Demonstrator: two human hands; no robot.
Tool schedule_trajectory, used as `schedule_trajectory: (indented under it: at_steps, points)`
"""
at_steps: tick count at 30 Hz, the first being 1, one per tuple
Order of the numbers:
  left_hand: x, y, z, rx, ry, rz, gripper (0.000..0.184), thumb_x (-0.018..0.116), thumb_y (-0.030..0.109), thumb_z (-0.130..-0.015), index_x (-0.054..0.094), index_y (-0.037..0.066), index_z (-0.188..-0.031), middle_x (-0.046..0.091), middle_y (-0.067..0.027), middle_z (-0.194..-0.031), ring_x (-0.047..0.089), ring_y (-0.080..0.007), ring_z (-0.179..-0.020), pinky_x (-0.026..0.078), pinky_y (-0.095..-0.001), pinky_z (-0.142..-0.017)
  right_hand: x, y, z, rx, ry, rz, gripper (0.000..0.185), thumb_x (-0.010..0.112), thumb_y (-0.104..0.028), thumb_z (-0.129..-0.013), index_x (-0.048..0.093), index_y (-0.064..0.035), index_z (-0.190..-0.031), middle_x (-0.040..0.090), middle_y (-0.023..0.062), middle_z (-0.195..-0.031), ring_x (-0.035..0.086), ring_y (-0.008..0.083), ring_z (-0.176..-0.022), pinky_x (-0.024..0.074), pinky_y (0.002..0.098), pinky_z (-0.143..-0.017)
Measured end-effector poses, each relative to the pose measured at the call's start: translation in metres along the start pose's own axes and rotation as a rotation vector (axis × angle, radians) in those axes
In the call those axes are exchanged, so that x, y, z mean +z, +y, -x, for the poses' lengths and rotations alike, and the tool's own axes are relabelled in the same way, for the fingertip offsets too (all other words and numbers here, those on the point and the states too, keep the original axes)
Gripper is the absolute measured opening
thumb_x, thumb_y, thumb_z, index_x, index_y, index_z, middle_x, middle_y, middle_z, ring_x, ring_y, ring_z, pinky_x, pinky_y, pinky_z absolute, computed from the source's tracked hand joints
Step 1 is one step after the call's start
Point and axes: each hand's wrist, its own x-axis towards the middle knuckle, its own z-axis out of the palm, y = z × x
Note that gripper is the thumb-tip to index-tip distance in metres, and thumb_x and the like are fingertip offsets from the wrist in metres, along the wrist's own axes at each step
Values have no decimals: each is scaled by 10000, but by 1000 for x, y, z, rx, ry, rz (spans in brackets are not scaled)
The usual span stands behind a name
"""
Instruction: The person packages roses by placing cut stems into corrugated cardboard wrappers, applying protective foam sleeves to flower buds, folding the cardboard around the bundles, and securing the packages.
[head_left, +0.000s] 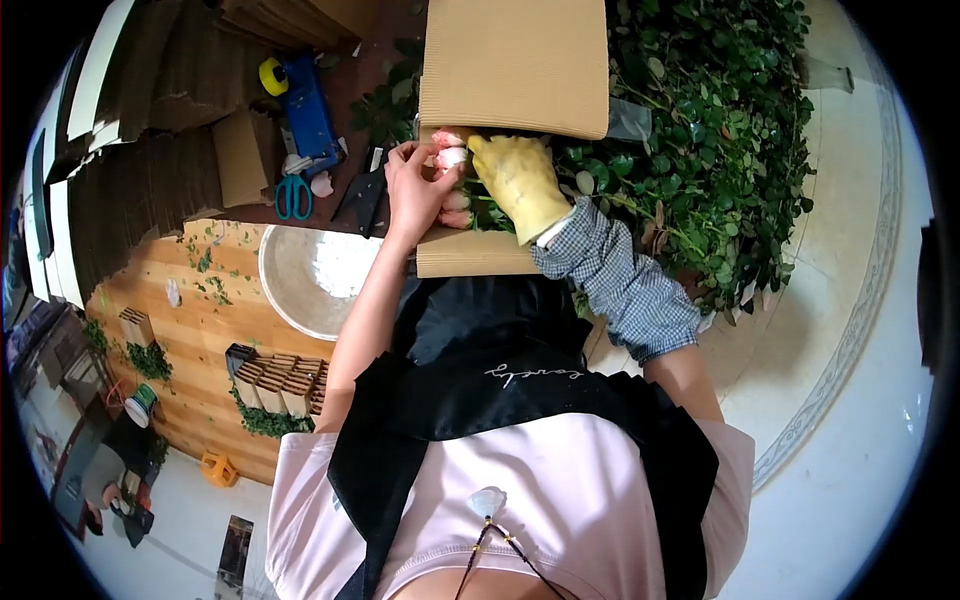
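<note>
Pink-and-white roses [456,208] lie in a column on a corrugated cardboard sheet [478,256], heads to the left and green stems to the right. My bare left hand [412,188] bends over the heads from the left, thumb and fingers closed about one rose [450,158]. Close by on the right is my right hand [520,185], in a yellow glove and a checked sleeve. It is curled palm down over the stems beside the heads, and what its fingers hold is hidden underneath. Above both hands stands the raised cardboard flap [515,70].
Leafy rose stems [710,150] are heaped on the right. Teal scissors [293,198], a blue tape dispenser [312,110] and cardboard stacks [150,180] lie left. A white basin [285,285] is below them. Wrapped bundles [280,385] stand on the wooden floor.
</note>
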Motion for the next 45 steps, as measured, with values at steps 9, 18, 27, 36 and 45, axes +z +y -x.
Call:
schedule_trajectory:
  at_steps: [9, 18, 27, 36, 45]
  points:
    - [-12, 10, -6, 87, -40, -136, 457, 804, 314, -768, 699, 136, -1176, 523, -210, -1296, 542, -395, -1123, 475, -459, -958, 5, -1, 12, -91, 158, 52, 355, 657, -258, -898, 593, -151, -1230, 691, 97, -975, 675, 301, -888, 527, 454, -796]
    - [-41, -34, 4, -156, -7, 579, 301, 587, 220, -1024, 628, 0, -1224, 681, -61, -1027, 606, -118, -925, 498, -266, -838, 4, 6, 12, -156, 214, -76, 267, 663, -215, -881, 619, -99, -1118, 679, 122, -927, 657, 335, -852, 517, 470, -772]
    - [-69, -26, 43, -376, -103, 663, 248, 520, 180, -1048, 636, -17, -1145, 680, -39, -891, 613, -92, -782, 506, -235, -720, -37, -4, 36, -315, 1, -146, 348, 674, -280, -884, 640, -79, -1166, 691, 122, -793, 675, 322, -799, 540, 456, -737]
    - [-24, -16, 51, -274, -157, 272, 222, 546, 167, -993, 647, 10, -1112, 737, -172, -961, 725, -314, -911, 561, -372, -797, 5, 0, 21, -479, -228, 261, 358, 676, -352, -866, 637, -53, -1058, 723, 79, -851, 696, 254, -786, 550, 410, -689]
    - [-51, 8, 45, -217, -152, 246, 205, 579, 194, -966, 680, 35, -1048, 722, -187, -941, 701, -360, -899, 551, -421, -785, 8, 5, 25, -451, -107, 120, 330, 659, -360, -885, 630, -75, -1048, 711, 107, -860, 685, 286, -852, 520, 425, -785]
